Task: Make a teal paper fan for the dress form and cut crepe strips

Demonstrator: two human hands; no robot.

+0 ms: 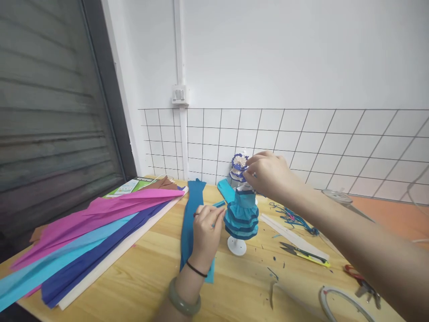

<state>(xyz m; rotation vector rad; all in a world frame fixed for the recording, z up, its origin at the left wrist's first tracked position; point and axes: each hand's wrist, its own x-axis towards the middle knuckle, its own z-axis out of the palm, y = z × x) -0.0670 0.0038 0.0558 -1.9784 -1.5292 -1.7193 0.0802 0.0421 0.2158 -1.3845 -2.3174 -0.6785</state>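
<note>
**Hands at a paper-dressed figure**

Right hand (268,173) reaches in from the right, fingertips pinched shut at the top of the figure (241,217), against its blue-and-white rosette (238,162) (what they pinch is too small to tell). Left hand (206,230), nearer and just left of the figure, is closed on a thin teal strip (219,204) pointing at the tiered blue skirt. The figure stands upright on a white base mid-table. Under the left wrist lies a long teal sheet (188,214). Farther left fan crepe sheets (97,232); to the right lie yellow snips (306,254).
</note>
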